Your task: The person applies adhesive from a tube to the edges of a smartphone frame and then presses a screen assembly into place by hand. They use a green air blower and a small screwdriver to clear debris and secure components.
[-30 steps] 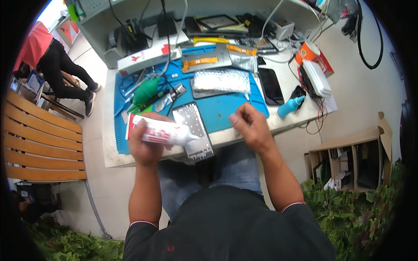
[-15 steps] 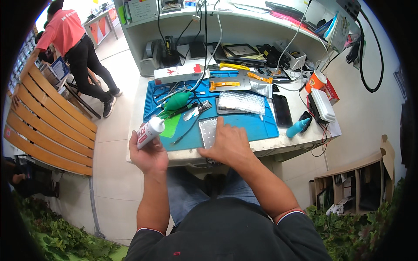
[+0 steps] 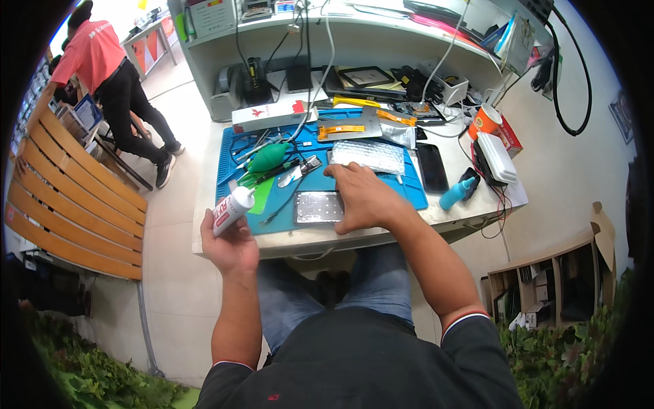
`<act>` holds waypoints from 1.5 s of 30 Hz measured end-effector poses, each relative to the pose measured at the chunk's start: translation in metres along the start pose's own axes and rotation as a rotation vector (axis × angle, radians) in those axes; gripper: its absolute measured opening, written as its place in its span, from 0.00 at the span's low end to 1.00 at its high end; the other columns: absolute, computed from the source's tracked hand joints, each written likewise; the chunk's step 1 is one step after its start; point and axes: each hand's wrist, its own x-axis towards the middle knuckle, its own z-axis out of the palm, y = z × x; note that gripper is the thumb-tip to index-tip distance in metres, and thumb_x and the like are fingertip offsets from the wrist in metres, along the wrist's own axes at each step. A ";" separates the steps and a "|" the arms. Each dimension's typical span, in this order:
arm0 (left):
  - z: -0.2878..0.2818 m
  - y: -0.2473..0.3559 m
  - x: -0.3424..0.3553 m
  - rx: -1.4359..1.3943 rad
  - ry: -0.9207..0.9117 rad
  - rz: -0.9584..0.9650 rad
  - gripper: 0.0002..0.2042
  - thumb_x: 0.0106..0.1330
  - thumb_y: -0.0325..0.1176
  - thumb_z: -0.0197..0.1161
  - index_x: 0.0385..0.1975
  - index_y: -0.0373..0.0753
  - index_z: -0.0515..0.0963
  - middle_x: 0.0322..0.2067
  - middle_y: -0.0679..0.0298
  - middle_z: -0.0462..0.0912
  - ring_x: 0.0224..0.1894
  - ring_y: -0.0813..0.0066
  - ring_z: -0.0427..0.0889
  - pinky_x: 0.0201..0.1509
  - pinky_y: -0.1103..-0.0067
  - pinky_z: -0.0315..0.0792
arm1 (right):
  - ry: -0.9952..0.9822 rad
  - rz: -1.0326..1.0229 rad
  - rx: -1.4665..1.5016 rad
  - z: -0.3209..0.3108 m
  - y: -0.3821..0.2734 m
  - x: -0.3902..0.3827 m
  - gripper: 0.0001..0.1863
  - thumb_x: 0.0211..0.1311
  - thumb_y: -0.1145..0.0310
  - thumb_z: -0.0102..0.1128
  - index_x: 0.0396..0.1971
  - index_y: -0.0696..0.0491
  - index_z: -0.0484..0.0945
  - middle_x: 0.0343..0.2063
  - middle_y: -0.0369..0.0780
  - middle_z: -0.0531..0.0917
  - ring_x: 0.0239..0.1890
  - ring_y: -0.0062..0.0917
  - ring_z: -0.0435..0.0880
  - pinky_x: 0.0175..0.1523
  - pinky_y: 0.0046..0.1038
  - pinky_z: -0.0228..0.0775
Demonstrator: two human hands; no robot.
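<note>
My left hand (image 3: pixel 230 247) is closed round a white glue-type bottle (image 3: pixel 234 210) with red print, tilted with its nozzle up and to the right. My right hand (image 3: pixel 368 198) has its thumb and fingers spread around the right end of a flat silver, dotted metal plate (image 3: pixel 319 207). The palm hides part of that end, so contact with the plate is unclear. The plate lies crosswise on the blue work mat (image 3: pixel 405 198), close to its front edge. Just behind my right hand is a bubble-wrapped packet (image 3: pixel 371 155).
A green air blower (image 3: pixel 268 157), tools and a green card (image 3: pixel 264 198) lie left on the mat. Flex cables (image 3: pixel 344 129) sit behind. Rightward are a black phone (image 3: pixel 432 168), a blue bottle (image 3: pixel 456 193) and an orange cup (image 3: pixel 485 120). Another person (image 3: pixel 109 61) leans over a slatted bench (image 3: pixel 75 198).
The metal plate has turned from lengthwise to crosswise. My right hand has shifted to its right end, fingers more spread. The bottle stays in my left hand.
</note>
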 end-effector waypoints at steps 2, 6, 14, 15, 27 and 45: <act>0.007 -0.008 0.000 0.035 0.036 0.018 0.16 0.81 0.43 0.56 0.49 0.34 0.80 0.38 0.56 0.88 0.29 0.72 0.83 0.26 0.84 0.78 | -0.014 -0.014 0.016 0.003 0.008 0.004 0.54 0.36 0.60 0.79 0.69 0.58 0.67 0.53 0.49 0.84 0.61 0.44 0.77 0.71 0.39 0.66; 0.017 -0.022 -0.001 0.159 -0.095 -0.042 0.17 0.82 0.43 0.57 0.51 0.33 0.80 0.40 0.54 0.89 0.30 0.69 0.87 0.29 0.82 0.83 | 0.136 -0.082 -0.025 0.004 0.024 -0.008 0.57 0.40 0.56 0.83 0.73 0.60 0.65 0.53 0.49 0.84 0.60 0.44 0.78 0.71 0.42 0.67; 0.047 -0.074 0.006 0.555 -0.336 -0.237 0.19 0.77 0.34 0.65 0.60 0.26 0.78 0.43 0.46 0.90 0.34 0.60 0.93 0.34 0.74 0.90 | 0.783 0.043 0.288 0.027 0.050 -0.094 0.27 0.53 0.64 0.82 0.52 0.57 0.82 0.39 0.43 0.84 0.41 0.35 0.83 0.45 0.34 0.75; 0.052 -0.082 0.007 0.613 -0.358 -0.275 0.19 0.77 0.33 0.65 0.59 0.26 0.79 0.43 0.47 0.90 0.35 0.60 0.93 0.34 0.73 0.89 | 0.822 0.066 0.310 0.040 0.057 -0.101 0.21 0.54 0.66 0.81 0.46 0.57 0.84 0.35 0.42 0.84 0.37 0.35 0.83 0.41 0.35 0.75; 0.075 -0.117 0.009 0.910 -0.354 -0.280 0.18 0.78 0.34 0.64 0.60 0.28 0.79 0.47 0.49 0.90 0.44 0.59 0.93 0.41 0.70 0.91 | 1.043 -0.109 0.174 0.076 0.083 -0.100 0.07 0.50 0.77 0.73 0.27 0.53 0.82 0.18 0.37 0.75 0.19 0.32 0.74 0.27 0.33 0.63; 0.056 -0.124 0.017 1.094 -0.509 -0.102 0.16 0.80 0.35 0.64 0.58 0.29 0.78 0.47 0.49 0.88 0.47 0.57 0.93 0.44 0.67 0.93 | 1.054 -0.129 0.075 0.077 0.083 -0.096 0.08 0.48 0.72 0.73 0.26 0.52 0.81 0.15 0.35 0.71 0.17 0.29 0.70 0.26 0.32 0.58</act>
